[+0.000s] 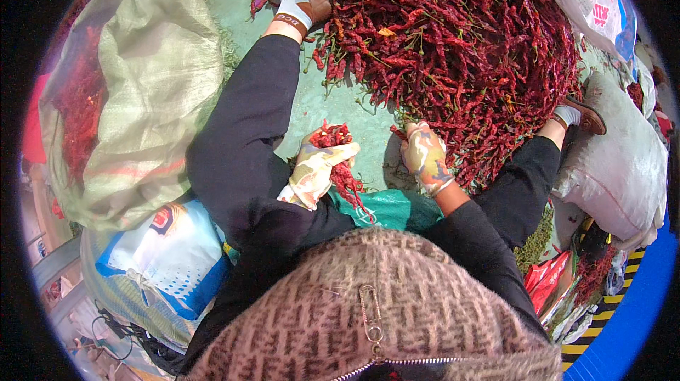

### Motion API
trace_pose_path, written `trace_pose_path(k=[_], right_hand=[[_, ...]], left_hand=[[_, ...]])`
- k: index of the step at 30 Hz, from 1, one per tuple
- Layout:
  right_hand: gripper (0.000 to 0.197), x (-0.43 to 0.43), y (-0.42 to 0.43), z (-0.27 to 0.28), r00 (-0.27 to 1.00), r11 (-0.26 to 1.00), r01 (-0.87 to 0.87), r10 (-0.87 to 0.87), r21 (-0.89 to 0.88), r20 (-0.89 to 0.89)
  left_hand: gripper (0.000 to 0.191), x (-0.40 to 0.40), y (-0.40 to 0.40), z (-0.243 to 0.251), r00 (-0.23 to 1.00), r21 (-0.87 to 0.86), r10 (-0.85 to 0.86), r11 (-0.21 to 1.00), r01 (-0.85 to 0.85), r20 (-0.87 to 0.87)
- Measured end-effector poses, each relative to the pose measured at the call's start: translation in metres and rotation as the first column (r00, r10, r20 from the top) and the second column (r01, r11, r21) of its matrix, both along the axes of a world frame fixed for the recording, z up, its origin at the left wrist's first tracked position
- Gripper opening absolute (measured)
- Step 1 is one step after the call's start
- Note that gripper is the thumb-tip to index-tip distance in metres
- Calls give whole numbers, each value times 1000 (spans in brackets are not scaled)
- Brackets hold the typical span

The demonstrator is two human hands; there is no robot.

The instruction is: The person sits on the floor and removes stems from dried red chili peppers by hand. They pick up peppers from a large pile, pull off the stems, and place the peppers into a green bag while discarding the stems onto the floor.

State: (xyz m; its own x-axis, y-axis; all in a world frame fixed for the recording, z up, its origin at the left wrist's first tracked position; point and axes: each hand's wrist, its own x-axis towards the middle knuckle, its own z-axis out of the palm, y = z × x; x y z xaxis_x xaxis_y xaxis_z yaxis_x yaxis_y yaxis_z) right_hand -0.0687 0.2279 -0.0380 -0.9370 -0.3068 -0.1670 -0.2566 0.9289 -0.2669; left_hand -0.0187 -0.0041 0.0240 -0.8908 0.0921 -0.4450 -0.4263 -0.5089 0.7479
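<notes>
My left hand (323,165), in a camouflage-patterned glove, is closed around a bunch of dried red chilies (348,181). Some stick out above the thumb and others hang down towards my lap. My right hand (426,157), gloved alike, is at the near edge of a large heap of dried red chilies (446,35). A dark red chili (397,132) pokes out on the left of its curled fingers; the rest of that grip is hidden by the back of the hand. Many chilies in the heap have pale green stems.
A large pale woven sack (159,72) with red contents stands on the left, above a blue-and-white bag (164,258). Stuffed white sacks (611,168) lie on the right. My legs spread around the heap on the green floor (319,104). A teal bag (396,208) lies between my thighs.
</notes>
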Motion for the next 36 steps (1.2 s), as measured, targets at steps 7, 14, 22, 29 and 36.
trace_pose_path(k=[7, 14, 22, 29, 36], right_hand=[[9, -13, 1, -10, 994, 989, -96, 102, 115, -44], [9, -7, 10, 13, 968, 654, 244, -204, -716, 144], [16, 20, -27, 48, 884, 644, 244, 160, -725, 439], [30, 28, 25, 29, 878, 830, 457, -363, -320, 313], [27, 32, 12, 2, 986, 999, 41, -43, 16, 161]], left_hand=[[26, 0, 7, -16, 990, -4, -95, 995, 96, 107], [26, 1, 8, -18, 987, -5, -118, 993, 119, 110], [28, -1, 28, -27, 988, 120, -156, 981, 154, 8], [14, 2, 9, -23, 990, -20, 104, 995, -103, 99], [19, -3, -1, -2, 990, 71, 95, 992, -103, 100]])
